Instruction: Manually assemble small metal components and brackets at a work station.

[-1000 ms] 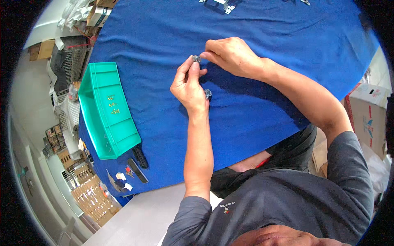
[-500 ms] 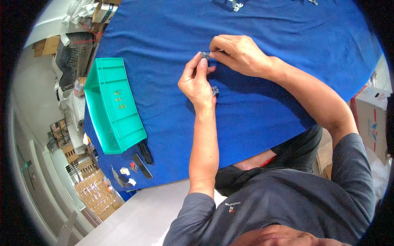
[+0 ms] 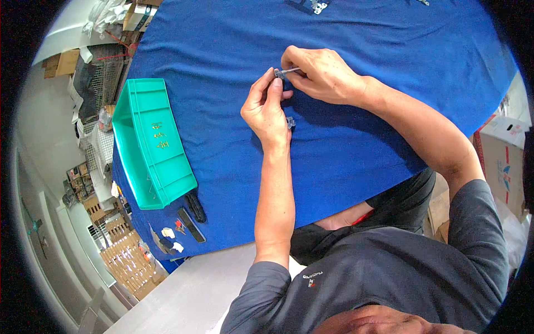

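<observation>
Between the thumb and fingertips of my left hand (image 3: pixel 267 108) is a small grey metal piece (image 3: pixel 277 74), partly covered by the fingers. My right hand (image 3: pixel 322 75) is closed on a thin metal-shafted tool (image 3: pixel 291 70), whose tip meets the small piece. The tool's other end is hidden in the palm, so its exact kind does not show. Beside my left wrist, on the blue cloth, lies another small grey, shiny piece (image 3: pixel 291 122). Left of the hands stands a green plastic bin (image 3: pixel 175 142) with several small brass-coloured parts (image 3: pixel 159 135) on its inner wall.
The blue cloth (image 3: pixel 233 195) covers the table. A black strip (image 3: pixel 192 225), a dark bundle (image 3: pixel 195 206) and white scraps (image 3: pixel 168 232) lie near the bin. Silver metal parts (image 3: pixel 318 6) lie at the far edge. A carton (image 3: pixel 502 156) stands on the right.
My right hand has drawn slightly back and turned, so more of the tool's shaft shows between the hands. My left hand keeps its pinch. The view has shifted slightly.
</observation>
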### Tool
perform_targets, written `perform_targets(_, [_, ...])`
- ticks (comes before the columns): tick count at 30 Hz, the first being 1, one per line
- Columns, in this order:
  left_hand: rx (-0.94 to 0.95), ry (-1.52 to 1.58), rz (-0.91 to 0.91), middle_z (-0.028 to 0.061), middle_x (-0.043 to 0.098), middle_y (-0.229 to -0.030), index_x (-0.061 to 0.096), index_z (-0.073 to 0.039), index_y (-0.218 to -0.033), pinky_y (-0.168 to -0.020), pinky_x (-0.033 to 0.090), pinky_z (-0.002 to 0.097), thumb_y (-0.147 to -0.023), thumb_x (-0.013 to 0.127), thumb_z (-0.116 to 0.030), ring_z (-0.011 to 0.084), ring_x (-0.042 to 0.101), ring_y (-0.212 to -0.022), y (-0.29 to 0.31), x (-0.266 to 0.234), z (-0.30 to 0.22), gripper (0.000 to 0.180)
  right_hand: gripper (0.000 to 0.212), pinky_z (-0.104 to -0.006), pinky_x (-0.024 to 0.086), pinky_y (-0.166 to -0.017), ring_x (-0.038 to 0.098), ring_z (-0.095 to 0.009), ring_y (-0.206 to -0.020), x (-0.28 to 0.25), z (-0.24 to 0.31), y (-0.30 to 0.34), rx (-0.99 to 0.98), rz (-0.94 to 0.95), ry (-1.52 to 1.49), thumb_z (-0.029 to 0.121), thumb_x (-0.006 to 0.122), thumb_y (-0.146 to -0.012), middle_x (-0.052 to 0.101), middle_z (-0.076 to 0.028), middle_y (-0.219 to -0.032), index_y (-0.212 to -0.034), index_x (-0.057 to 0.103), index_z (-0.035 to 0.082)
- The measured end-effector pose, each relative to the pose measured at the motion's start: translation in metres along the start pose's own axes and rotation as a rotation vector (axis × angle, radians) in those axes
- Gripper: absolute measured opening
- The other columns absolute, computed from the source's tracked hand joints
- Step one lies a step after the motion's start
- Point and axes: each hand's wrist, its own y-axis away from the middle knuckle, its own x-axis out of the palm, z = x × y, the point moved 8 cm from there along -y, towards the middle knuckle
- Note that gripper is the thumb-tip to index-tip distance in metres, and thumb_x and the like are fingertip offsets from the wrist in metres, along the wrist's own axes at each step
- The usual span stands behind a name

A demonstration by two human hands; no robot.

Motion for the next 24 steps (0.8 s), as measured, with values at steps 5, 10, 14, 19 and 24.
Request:
perform_targets(5, [-0.012, -0.028, -0.005, 0.0136, 0.071, -0.103, 0.068, 0.006, -0.114, -0.065, 0.061, 0.0262, -0.09, 0.065, 0.003, 0.0151, 0.069, -0.082, -0.0003, 0.0002, 0.0006, 0.024, 0.019, -0.0494, 0.051, -0.066, 0.066, -0.038, -0.079, -0.0001, -0.0008, -0.0012, -0.001, 0.03, 0.044, 0.022, 0.061, -0.091, 0.067, -0.015, -0.085, -0.094, 0.058, 0.003])
perform_targets(10, [-0.003, -0.019, 0.0, 0.0132, 0.071, -0.103, 0.068, 0.006, -0.114, -0.065, 0.061, 0.026, -0.09, 0.066, 0.002, 0.0149, 0.069, -0.082, 0.0005, -0.0005, -0.0013, 0.024, 0.024, -0.0499, 0.051, -0.065, 0.065, -0.038, -0.077, 0.0001, 0.0037, -0.002, -0.03, -0.01, 0.019, 0.026, 0.059, -0.094, 0.066, -0.015, -0.081, -0.087, 0.059, 0.004])
perform_targets(14, [0.018, -0.055, 0.004, 0.0132, 0.071, -0.102, 0.068, 0.006, -0.113, -0.065, 0.061, 0.0255, -0.091, 0.066, 0.002, 0.0146, 0.069, -0.081, 0.0007, -0.0002, -0.0003, 0.023, 0.027, -0.0468, 0.049, -0.062, 0.064, -0.037, -0.073, 0.0072, -0.0039, -0.0009, -0.005, 0.089, 0.138, 0.028, 0.061, -0.095, 0.064, -0.013, -0.078, -0.087, 0.058, 0.003])
perform_targets(19, [0.002, -0.056, -0.01, 0.0143, 0.071, -0.102, 0.067, 0.008, -0.113, -0.065, 0.061, 0.0258, -0.091, 0.066, 0.002, 0.016, 0.069, -0.081, 0.0, -0.0022, 0.0, 0.023, 0.025, -0.0461, 0.049, -0.062, 0.064, -0.037, -0.073, 0.0018, -0.001, -0.001, 0.008, 0.009, 0.086, 0.027, 0.062, -0.094, 0.064, -0.013, -0.078, -0.089, 0.059, 0.003])
perform_targets(24, [0.0, -0.048, -0.02, 0.015, 0.071, -0.103, 0.067, 0.008, -0.114, -0.065, 0.061, 0.0256, -0.091, 0.066, 0.002, 0.0165, 0.07, -0.082, -0.0003, -0.0036, 0.0018, 0.023, 0.02, -0.0457, 0.049, -0.062, 0.064, -0.035, -0.072, 0.0043, -0.002, -0.001, 0.011, 0.061, 0.119, 0.022, 0.065, -0.092, 0.063, -0.013, -0.079, -0.091, 0.059, 0.003])
